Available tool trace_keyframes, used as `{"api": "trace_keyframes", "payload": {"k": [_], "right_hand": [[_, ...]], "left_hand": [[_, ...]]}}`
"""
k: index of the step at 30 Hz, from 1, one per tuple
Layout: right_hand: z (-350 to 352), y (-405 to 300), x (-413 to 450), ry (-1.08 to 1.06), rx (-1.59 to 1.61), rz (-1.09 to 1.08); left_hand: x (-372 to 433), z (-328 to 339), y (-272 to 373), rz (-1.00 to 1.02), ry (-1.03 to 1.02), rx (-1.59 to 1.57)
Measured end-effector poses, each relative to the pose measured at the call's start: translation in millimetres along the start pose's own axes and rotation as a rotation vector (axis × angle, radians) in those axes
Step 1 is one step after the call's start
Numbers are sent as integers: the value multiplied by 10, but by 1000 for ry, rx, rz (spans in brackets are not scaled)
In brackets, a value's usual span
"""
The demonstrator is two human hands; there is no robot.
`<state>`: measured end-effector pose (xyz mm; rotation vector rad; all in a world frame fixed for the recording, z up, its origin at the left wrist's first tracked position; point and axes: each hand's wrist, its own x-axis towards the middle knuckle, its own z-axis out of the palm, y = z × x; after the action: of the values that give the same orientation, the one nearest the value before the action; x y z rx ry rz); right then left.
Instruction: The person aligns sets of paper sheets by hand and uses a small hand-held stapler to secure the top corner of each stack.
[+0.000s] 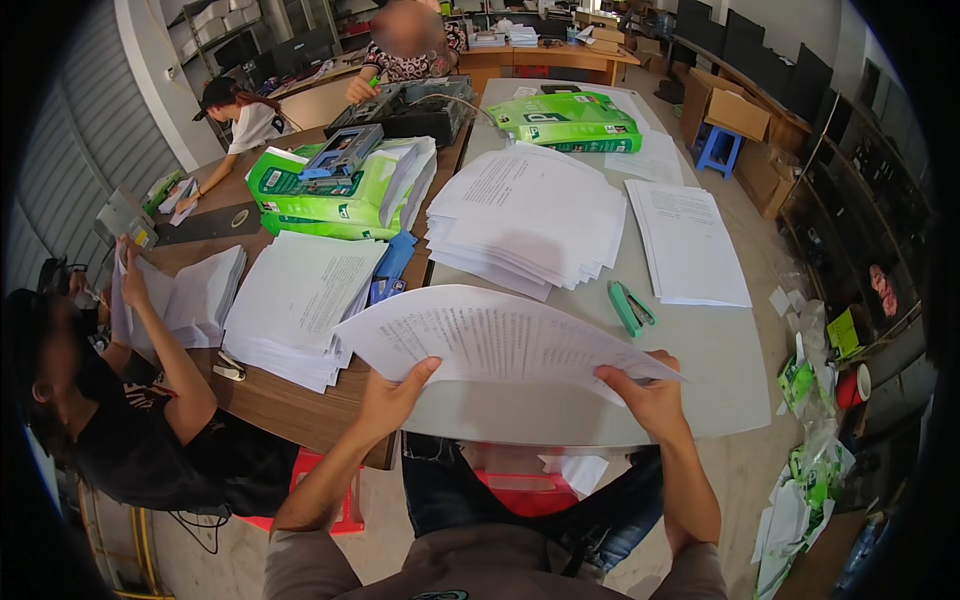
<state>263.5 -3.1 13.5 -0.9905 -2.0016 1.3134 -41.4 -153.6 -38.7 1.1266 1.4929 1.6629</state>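
A printed paper sheet or thin sheaf [487,330] is held up between my hands, bowed along its length. My left hand [396,390] grips its left lower edge with the thumb on top. At the right lower corner, my right hand [645,390] pinches it the same way. Behind it lies a large fanned stack of printed sheets [532,210] on the grey table. A green stapler [632,309] rests just beyond my right hand. Farther right is a neater pile of printed sheets [686,240].
Left, on the brown table [300,405], are another paper stack [300,300], a small staple remover [229,367] and green paper packs [330,187] bearing a blue-grey device part. A seated person [135,420] holds sheets beside me. Another green pack [566,120] lies at the far end.
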Motion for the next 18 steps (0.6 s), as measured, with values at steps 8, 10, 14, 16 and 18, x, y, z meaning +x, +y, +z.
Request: {"api": "trace_keyframes", "payload": {"k": [8,10,14,16,18], "right_hand": [[109,227,22,115,140,-34],[118,175,40,65,33,16],[152,167,3,205,246,-66],[150,250,16,161,236,-38],[194,312,35,153,154,-46]], "left_hand": [[-17,-7,-80,17,9,76],[-7,15,-67,18,12,66],[-3,-11,24,41,13,58],[-12,-22,7,9,-23,61],[-6,1,-69,35,-7,108]]}}
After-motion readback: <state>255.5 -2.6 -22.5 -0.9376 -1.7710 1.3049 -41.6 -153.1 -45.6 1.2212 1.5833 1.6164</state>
